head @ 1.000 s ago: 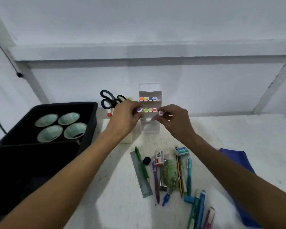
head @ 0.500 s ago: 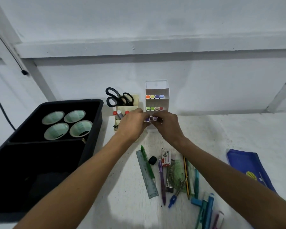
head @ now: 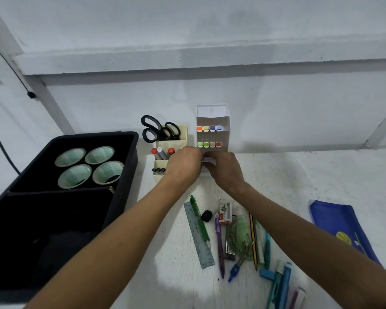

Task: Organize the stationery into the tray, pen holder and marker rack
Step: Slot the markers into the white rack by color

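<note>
A white marker rack (head: 212, 118) stands at the back of the table against the wall, with two rows of colour-capped markers (head: 209, 128) in it. My left hand (head: 184, 162) and my right hand (head: 224, 169) meet at the rack's lowest row. Each pinches a purple-capped marker (head: 207, 159) there, and the hands hide most of both markers. Left of the rack, a cream pen holder (head: 171, 144) carries black scissors (head: 158, 129) and some markers. A black tray (head: 60, 197) sits at the left.
Four tape rolls (head: 88, 167) lie in the tray's far compartment. Loose stationery lies near me: a ruler (head: 198, 236), a green pen (head: 200, 220), a purple pen (head: 219, 244), a staple box (head: 225, 214), a pencil (head: 253, 239) and blue-green markers (head: 279, 284). A blue pouch (head: 341, 228) lies at the right.
Both hands have dropped from the rack's middle row to its lowest row, carrying the purple-capped markers down. The view has shifted, and the pen holder's contents now show.
</note>
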`<state>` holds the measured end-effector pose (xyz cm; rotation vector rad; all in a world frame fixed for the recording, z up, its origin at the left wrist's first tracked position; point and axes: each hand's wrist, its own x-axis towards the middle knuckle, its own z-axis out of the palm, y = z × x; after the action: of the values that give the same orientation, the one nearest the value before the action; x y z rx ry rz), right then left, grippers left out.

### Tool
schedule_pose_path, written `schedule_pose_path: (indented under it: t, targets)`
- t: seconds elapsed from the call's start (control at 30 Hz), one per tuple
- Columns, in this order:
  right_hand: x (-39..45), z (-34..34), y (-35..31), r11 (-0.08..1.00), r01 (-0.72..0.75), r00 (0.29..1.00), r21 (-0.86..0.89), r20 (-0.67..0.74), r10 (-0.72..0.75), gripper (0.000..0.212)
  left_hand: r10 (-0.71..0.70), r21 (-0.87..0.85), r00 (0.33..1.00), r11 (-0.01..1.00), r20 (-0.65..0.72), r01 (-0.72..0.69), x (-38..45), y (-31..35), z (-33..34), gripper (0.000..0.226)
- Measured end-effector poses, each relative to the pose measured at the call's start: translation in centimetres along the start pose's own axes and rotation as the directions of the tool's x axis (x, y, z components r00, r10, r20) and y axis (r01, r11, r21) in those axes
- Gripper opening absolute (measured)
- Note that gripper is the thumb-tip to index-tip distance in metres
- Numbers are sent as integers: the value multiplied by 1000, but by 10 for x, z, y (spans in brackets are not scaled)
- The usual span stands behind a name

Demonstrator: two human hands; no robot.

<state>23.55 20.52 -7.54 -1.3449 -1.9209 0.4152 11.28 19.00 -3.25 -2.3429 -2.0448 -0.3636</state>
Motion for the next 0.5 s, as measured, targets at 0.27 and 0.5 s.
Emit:
schedule_pose_path:
  t: [0.27,0.5]
  targets:
    - [3,2,3,999,-27,999,-42,20,27,18,-68,-72,998,995,0,68,6,0,7,20]
    - [5,-1,6,997,-33,999,-69,40,35,19,-91,-96,996,991,7,91,10,1,12,21]
